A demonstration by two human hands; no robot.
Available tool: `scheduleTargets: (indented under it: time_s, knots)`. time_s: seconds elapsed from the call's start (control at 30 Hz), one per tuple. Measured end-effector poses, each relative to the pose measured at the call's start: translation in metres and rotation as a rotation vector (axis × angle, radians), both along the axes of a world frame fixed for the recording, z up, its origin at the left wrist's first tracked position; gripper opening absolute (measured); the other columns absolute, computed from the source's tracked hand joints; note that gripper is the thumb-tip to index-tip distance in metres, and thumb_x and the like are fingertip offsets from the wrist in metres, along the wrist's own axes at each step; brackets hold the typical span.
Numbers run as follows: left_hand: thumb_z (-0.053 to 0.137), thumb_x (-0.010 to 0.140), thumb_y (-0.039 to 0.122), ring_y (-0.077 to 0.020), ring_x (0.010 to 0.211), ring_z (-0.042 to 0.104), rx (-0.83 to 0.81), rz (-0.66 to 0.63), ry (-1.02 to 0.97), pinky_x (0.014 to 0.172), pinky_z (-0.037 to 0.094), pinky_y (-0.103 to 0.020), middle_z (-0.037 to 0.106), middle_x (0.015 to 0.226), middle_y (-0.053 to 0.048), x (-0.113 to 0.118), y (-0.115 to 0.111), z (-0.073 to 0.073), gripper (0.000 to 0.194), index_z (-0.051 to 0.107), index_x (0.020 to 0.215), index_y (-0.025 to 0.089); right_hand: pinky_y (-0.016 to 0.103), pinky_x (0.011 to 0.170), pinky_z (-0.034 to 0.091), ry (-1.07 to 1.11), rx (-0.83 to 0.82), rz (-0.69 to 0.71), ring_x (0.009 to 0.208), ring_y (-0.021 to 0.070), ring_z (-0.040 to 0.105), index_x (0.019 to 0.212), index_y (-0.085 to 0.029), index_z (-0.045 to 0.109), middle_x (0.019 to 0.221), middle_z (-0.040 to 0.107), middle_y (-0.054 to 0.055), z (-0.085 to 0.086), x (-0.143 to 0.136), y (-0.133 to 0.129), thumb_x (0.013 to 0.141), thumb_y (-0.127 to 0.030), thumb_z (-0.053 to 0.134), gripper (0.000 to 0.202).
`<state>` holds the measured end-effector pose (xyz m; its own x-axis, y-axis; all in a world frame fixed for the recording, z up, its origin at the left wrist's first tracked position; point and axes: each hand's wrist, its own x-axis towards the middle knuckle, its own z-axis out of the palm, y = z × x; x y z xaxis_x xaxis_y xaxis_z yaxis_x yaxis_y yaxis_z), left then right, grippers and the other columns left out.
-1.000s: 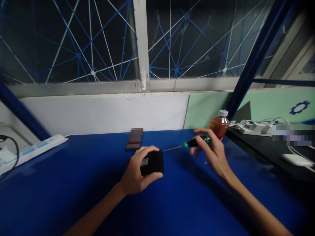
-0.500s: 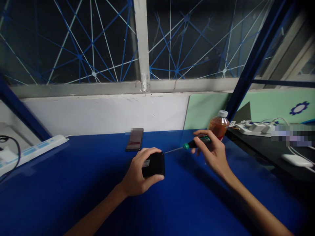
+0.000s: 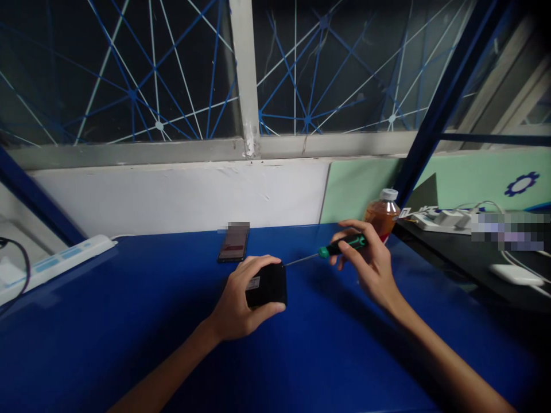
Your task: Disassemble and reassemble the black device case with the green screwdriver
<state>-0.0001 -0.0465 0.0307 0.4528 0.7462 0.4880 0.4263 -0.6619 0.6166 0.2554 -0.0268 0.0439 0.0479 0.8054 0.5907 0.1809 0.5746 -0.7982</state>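
Observation:
My left hand (image 3: 241, 301) is closed around a small black box-like device (image 3: 267, 285), thumb on its near edge and fingers over the far one. A pale label shows on the device beside my palm. In my right hand (image 3: 371, 258) is a screwdriver (image 3: 348, 244) with a black and green handle, held between thumb and fingers. Its thin metal shaft points left, and the tip meets the far right corner of the device. Whether the tip sits in a screw is too small to tell.
A smartphone (image 3: 233, 242) lies on the blue table (image 3: 327, 355) behind the device. Behind my right hand stands a bottle of amber drink (image 3: 382, 213). A white power strip (image 3: 73, 261) is at the left; cables and a white adapter (image 3: 516, 275) lie on a black surface at right.
The screwdriver handle has turned a little in my right fingers, showing more green. Its tip stays at the device's corner. The whole view has shifted slightly.

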Motion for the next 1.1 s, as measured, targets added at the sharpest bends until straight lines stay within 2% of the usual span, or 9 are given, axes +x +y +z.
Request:
scheduleTargets:
  time_s: [0.1,0.27,0.37,0.5,0.57,0.7,0.77,0.93,1.1]
  knots:
    - [0.069,0.073,0.031,-0.0281,0.105,0.054,-0.003,-0.004,-0.006,0.091,0.046,-0.048,0.056,0.117,-0.010,0.0000,-0.0004,0.0004,0.055,0.047,0.123,0.023,0.027,0.045,0.050,0.067,0.006,0.027,0.050,0.0117,0.059,0.111,-0.022,0.050,0.083,0.060,0.001,-0.0007,-0.0009,0.0009,0.084,-0.034,0.061,0.031]
    - [0.070,0.072,0.031,-0.0280,0.104,0.054,0.000,0.003,-0.010,0.090,0.048,-0.048,0.056,0.116,-0.010,-0.0005,-0.0003,-0.0006,0.056,0.048,0.123,0.023,0.026,0.046,0.048,0.026,0.003,-0.132,0.043,0.0118,0.055,0.095,-0.020,0.057,0.055,0.054,-0.005,-0.0016,-0.0016,0.0006,0.079,-0.032,0.069,0.023]
    - [0.069,0.072,0.031,-0.0278,0.103,0.055,-0.021,0.002,-0.011,0.089,0.049,-0.047,0.056,0.117,-0.010,-0.0003,-0.0004,-0.0012,0.056,0.048,0.123,0.023,0.026,0.045,0.047,0.009,-0.016,-0.126,0.045,0.0118,0.057,0.097,-0.020,0.057,0.061,0.058,-0.003,-0.0019,-0.0008,0.0011,0.082,-0.034,0.065,0.022]
    - [0.069,0.072,0.031,-0.0275,0.104,0.055,-0.016,0.005,-0.017,0.089,0.049,-0.046,0.056,0.118,-0.009,0.0001,-0.0005,-0.0017,0.056,0.048,0.123,0.023,0.026,0.044,0.048,0.085,-0.021,0.041,0.054,0.0136,0.062,0.108,-0.022,0.050,0.086,0.062,0.003,-0.0011,-0.0010,0.0016,0.084,-0.034,0.062,0.030]
    - [0.069,0.072,0.032,-0.0273,0.103,0.055,-0.005,0.009,-0.017,0.089,0.049,-0.046,0.056,0.117,-0.009,0.0000,-0.0006,-0.0019,0.056,0.048,0.123,0.023,0.027,0.045,0.048,0.093,-0.020,0.040,0.050,0.0129,0.060,0.107,-0.022,0.051,0.077,0.062,0.000,-0.0009,-0.0014,0.0017,0.082,-0.031,0.064,0.029]
    - [0.069,0.072,0.033,-0.0275,0.104,0.054,-0.002,0.009,-0.009,0.090,0.048,-0.047,0.056,0.117,-0.009,-0.0006,0.0000,-0.0022,0.056,0.048,0.123,0.023,0.027,0.046,0.047,0.052,-0.039,-0.070,0.043,0.0125,0.056,0.098,-0.021,0.055,0.053,0.054,-0.006,-0.0024,-0.0012,0.0024,0.080,-0.030,0.068,0.023]
    - [0.070,0.072,0.033,-0.0278,0.104,0.054,-0.009,0.009,-0.010,0.091,0.047,-0.048,0.056,0.117,-0.009,-0.0009,0.0005,-0.0026,0.056,0.048,0.123,0.023,0.026,0.045,0.047,0.037,-0.054,-0.074,0.045,0.0127,0.057,0.098,-0.021,0.055,0.057,0.056,-0.004,-0.0028,-0.0005,0.0030,0.083,-0.032,0.065,0.021]
    - [0.070,0.072,0.031,-0.0271,0.104,0.054,-0.010,-0.004,-0.025,0.092,0.046,-0.049,0.055,0.117,-0.010,-0.0007,0.0005,-0.0026,0.057,0.047,0.123,0.023,0.026,0.044,0.049,0.094,-0.034,0.072,0.055,0.0139,0.062,0.106,-0.022,0.051,0.086,0.062,0.003,0.0001,-0.0009,0.0029,0.083,-0.034,0.062,0.028]
    - [0.070,0.073,0.030,-0.0268,0.106,0.052,-0.016,0.002,-0.005,0.091,0.046,-0.047,0.055,0.118,-0.009,-0.0001,-0.0003,-0.0015,0.056,0.046,0.123,0.024,0.027,0.038,0.048,0.103,-0.046,-0.033,0.038,0.0122,0.055,0.102,-0.023,0.052,0.061,0.056,-0.006,0.0009,-0.0035,0.0011,0.076,-0.031,0.071,0.032]
